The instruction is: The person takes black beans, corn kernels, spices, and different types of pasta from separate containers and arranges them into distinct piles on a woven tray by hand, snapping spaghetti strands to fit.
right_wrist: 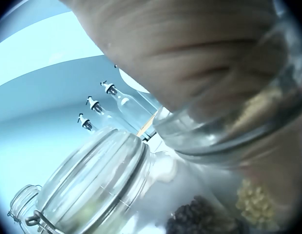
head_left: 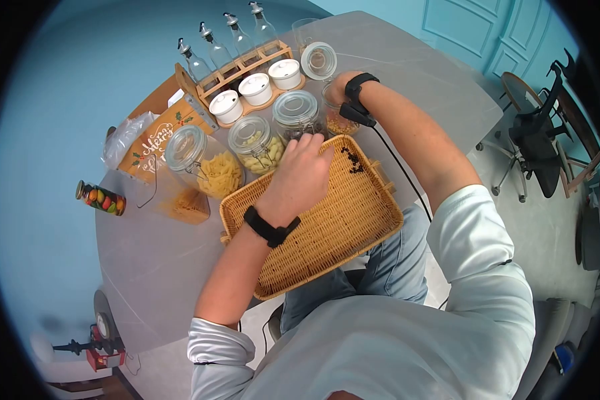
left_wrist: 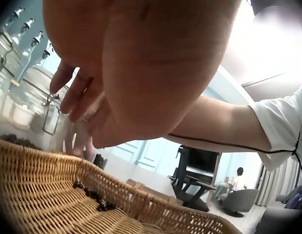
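My right hand (head_left: 341, 88) reaches down through the mouth of an open glass jar (head_left: 332, 105) with yellow kernels (right_wrist: 257, 202); its fingers are hidden. The jar's round glass lid (head_left: 319, 61) stands tipped back behind it. My left hand (head_left: 299, 179) is over the far side of a wicker basket (head_left: 333, 220), its loosely bent fingers (left_wrist: 77, 92) near a closed clip-top jar (head_left: 295, 108) of dark pieces. No object shows between those fingers. Small dark pieces (head_left: 351, 160) lie scattered in the basket's far right corner.
Left along the table (head_left: 137, 267) stand clip-top jars of pale green shell-like pieces (head_left: 263, 155) and pasta (head_left: 219, 175). Behind are white lidded pots (head_left: 255, 89) and a wooden rack of glass bottles (head_left: 215, 52). A small jar (head_left: 101, 199) lies at the left edge.
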A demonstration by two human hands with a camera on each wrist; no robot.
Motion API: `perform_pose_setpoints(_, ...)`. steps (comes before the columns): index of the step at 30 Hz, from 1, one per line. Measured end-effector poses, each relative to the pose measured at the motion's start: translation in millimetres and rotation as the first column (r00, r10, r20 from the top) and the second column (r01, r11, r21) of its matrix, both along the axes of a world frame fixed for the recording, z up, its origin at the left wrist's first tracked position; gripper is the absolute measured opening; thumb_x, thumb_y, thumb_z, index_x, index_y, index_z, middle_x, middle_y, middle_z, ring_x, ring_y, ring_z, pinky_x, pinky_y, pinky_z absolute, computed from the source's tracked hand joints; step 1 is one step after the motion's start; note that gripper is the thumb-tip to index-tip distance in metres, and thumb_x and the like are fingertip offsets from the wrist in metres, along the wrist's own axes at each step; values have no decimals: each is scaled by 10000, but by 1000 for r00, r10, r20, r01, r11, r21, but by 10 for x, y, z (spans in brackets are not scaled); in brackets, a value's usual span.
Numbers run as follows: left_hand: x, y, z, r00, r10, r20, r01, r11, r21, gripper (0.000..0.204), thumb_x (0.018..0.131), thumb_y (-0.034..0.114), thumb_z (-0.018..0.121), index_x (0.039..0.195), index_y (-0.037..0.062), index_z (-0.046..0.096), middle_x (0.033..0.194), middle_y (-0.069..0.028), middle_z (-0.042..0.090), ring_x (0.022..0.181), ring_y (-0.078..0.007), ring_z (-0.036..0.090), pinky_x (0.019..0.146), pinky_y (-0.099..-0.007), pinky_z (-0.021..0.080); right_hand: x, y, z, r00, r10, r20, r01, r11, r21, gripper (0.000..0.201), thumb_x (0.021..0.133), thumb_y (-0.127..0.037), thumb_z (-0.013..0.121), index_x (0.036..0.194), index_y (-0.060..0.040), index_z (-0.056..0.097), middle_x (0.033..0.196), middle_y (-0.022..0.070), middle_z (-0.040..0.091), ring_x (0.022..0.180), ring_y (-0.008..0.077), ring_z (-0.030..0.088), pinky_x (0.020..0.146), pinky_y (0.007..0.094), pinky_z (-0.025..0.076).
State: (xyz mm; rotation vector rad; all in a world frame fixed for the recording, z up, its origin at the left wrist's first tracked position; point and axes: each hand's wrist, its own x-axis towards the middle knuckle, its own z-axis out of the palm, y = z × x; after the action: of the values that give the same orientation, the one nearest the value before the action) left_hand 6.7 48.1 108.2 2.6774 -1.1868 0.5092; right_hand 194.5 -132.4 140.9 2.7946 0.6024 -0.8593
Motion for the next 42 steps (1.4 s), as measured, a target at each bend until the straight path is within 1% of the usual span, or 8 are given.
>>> perform_pose_setpoints(5, -201, -58, -202, 997, 3, -77, -7, 999, -53, 357, 873, 77, 683, 1198, -71, 682, 1205, -220, 611, 1180, -358, 564, 972, -442, 474, -44, -105, -33, 996, -54, -66, 63, 988, 142, 349, 829, -191, 857, 1154, -108, 763, 1113, 117, 768, 985, 269, 731, 866, 417, 574)
perform_pose_setpoints(7, -225, -36, -305, 964, 70, -258, -81, 996, -32, 372, 889, 120, 706, 1210, -66, 679, 1170, -227, 618, 1153, -378, 587, 997, -464, 494, 76, -44, -184, 925, -333, -183, 369, 902, 224, 181, 879, -129, 759, 1036, -39, 764, 1003, 130, 778, 855, 250, 747, 762, 382, 594)
perform_pose_setpoints(20, -124, 17, -617, 892, 134, -431, -164, 986, -35, 426, 918, 197, 721, 1249, -64, 663, 1231, -235, 614, 1203, -405, 583, 1046, -466, 491, 27, -146, 80, 986, 38, 161, -65, 984, 169, 182, 799, -137, 837, 885, 16, 790, 826, 112, 776, 731, 208, 755, 633, 347, 595)
perform_pose_setpoints(23, -120, 18, -634, 895, 140, -424, -168, 985, -28, 433, 921, 205, 722, 1258, -60, 663, 1249, -236, 611, 1223, -409, 577, 1063, -467, 484, 128, -258, 147, 980, 112, 163, -160, 933, 322, 158, 818, -72, 814, 931, 34, 787, 802, 105, 768, 738, 188, 757, 648, 322, 615)
perform_pose_setpoints(26, -130, 27, -588, 889, 149, -433, -170, 985, -10, 451, 923, 216, 727, 1264, -69, 654, 1283, -240, 610, 1245, -409, 570, 1081, -466, 473, -2, -415, 330, 988, -91, 124, 8, 837, 548, 118, 842, 13, 766, 955, 43, 787, 814, 109, 765, 728, 176, 751, 657, 293, 632)
perform_pose_setpoints(29, -198, 15, -561, 886, 142, -442, -159, 987, -1, 505, 923, 231, 731, 1291, -98, 624, 1323, -248, 597, 1257, -407, 561, 1091, -464, 466, -268, -456, 396, 989, -128, -80, 140, 579, 803, 146, 884, 16, 760, 1021, 63, 775, 895, 136, 770, 767, 198, 765, 678, 301, 652)
perform_pose_setpoints(34, -244, -48, -513, 872, 199, -448, -141, 977, 160, 650, 931, 274, 731, 1374, -159, 534, 1464, -295, 514, 1384, -423, 474, 1165, -462, 399, -827, -148, -216, 916, 19, -402, 322, 564, 760, 134, 883, 27, 751, 1007, 77, 765, 846, 136, 760, 726, 198, 761, 650, 303, 653)
perform_pose_setpoints(42, -299, -152, -1049, 929, 174, -326, -152, 984, 92, 786, 1049, 371, 551, 1497, -232, 318, 1579, -414, 322, 1540, -475, 260, 1278, -477, 232, -1010, -11, -861, 950, -219, -221, 311, 644, 699, 130, 825, 32, 778, 948, 64, 753, 772, 139, 740, 668, 209, 753, 582, 323, 617)
